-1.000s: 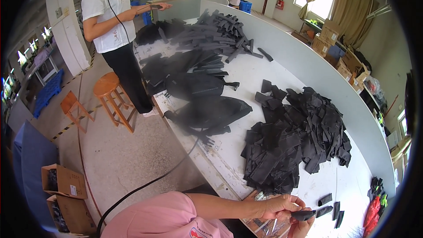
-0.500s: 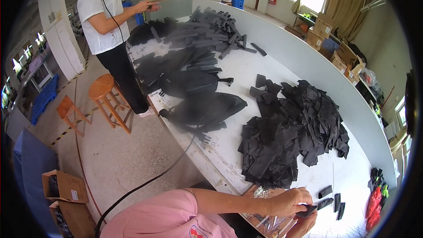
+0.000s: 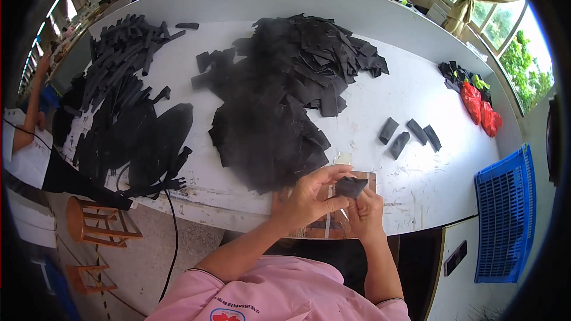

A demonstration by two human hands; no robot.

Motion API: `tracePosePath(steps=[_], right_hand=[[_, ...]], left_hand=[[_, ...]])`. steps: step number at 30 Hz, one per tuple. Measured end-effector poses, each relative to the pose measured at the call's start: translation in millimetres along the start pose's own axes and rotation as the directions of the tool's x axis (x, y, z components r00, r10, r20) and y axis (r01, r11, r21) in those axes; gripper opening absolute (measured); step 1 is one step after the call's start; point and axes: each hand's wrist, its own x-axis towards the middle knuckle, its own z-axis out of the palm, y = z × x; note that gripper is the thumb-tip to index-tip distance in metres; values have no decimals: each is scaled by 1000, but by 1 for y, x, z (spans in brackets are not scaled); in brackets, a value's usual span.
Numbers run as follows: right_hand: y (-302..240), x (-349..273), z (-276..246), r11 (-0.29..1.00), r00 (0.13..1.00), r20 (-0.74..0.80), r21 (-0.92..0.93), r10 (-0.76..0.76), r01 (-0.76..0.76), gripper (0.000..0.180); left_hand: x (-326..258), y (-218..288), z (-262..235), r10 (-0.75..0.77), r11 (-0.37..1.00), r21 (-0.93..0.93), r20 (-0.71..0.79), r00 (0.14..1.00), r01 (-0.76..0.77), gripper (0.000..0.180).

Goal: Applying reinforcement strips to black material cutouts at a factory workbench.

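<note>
Between my two hands, a small piece of black fabric (image 3: 351, 186) is folded or curled, with a pointed corner toward the right. My left hand (image 3: 310, 197) grips its left side, the thumb below and the fingers above. Closed around its lower right side is my right hand (image 3: 365, 211), some of its fingers partly hidden by the cloth. Both hands are over a brown board (image 3: 328, 226) covered with clear tape at the table's near edge. Several small rolled black pieces (image 3: 399, 145) lie to the right of my hands.
A big heap of flat black pieces (image 3: 279, 95) covers the white table's (image 3: 404, 202) middle. Black strips (image 3: 128, 47) and larger dark panels (image 3: 160, 142) lie left, near another person (image 3: 30, 142). Red plastic bags (image 3: 479, 107) lie far right. A blue basket (image 3: 505, 214) stands at right.
My view has swung to the right, so the heap and rolled pieces appear farther left. Both hands still hold the black fabric piece, which is now more in sight.
</note>
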Motion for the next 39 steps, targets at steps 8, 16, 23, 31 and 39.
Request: tracePosePath(steps=[8,16,23,31,39], right_hand=[[20,-21,12,990,998,-60,142,-5,14,14],[14,-17,20,967,973,-199,201,-116,157,4],[24,-24,22,932,991,35,337,130,-134,4],[32,-29,32,997,996,-90,78,16,-9,11],[16,-22,30,952,987,-147,306,60,-12,16]], left_hand=[[25,13,3,-17,821,533,382,924,-205,16],[30,10,-8,-12,817,530,408,913,-226,14],[5,8,12,160,873,453,83,984,-180,16],[27,13,0,191,650,629,407,893,-426,14],[5,29,20,266,791,546,97,959,-274,26]])
